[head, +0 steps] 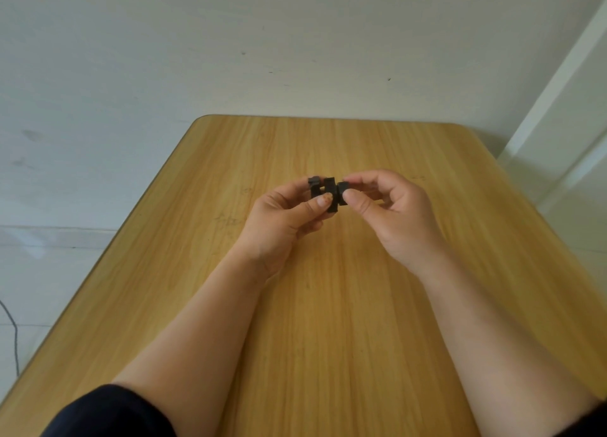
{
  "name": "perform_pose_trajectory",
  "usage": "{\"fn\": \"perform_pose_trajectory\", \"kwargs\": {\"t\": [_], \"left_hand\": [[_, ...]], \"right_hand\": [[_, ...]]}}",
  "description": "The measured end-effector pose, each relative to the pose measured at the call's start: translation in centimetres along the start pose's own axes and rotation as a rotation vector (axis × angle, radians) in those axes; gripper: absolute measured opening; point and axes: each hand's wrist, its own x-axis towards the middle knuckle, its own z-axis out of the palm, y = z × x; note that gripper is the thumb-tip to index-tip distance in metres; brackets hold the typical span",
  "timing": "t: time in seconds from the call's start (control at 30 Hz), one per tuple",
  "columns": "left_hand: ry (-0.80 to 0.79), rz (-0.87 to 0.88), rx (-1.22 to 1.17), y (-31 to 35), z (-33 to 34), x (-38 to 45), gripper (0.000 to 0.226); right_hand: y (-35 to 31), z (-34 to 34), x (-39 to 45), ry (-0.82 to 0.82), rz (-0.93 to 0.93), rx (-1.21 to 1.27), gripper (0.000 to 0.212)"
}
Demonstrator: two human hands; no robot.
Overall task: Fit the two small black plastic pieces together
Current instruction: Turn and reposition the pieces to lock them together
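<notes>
Two small black plastic pieces are held up over the middle of the wooden table [328, 305]. My left hand [282, 220] pinches the left black piece [320, 187] between thumb and fingers. My right hand [391, 210] pinches the right black piece [342, 188] with thumb and forefinger. The two pieces touch each other side by side; whether they are locked together I cannot tell. Fingers hide parts of both pieces.
The table's far edge runs just below a white wall [295, 42]. A pale floor [49, 206] lies to the left, with a thin dark cable [13, 331] at the left edge. A white frame [558, 124] stands at the right.
</notes>
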Motion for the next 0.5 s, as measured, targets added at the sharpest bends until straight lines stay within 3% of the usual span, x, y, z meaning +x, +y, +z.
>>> {"fn": "perform_pose_trajectory", "kwargs": {"t": [0.33, 0.5], "left_hand": [[-0.02, 0.048, 0.067, -0.03, 0.12, -0.28, 0.035], [-0.053, 0.071, 0.101, 0.12, 0.32, -0.4, 0.032]], "right_hand": [[-0.12, -0.16, 0.04, -0.002, 0.047, 0.036, 0.003], [-0.06, -0.39, 0.1, -0.03, 0.038, 0.055, 0.015]]}}
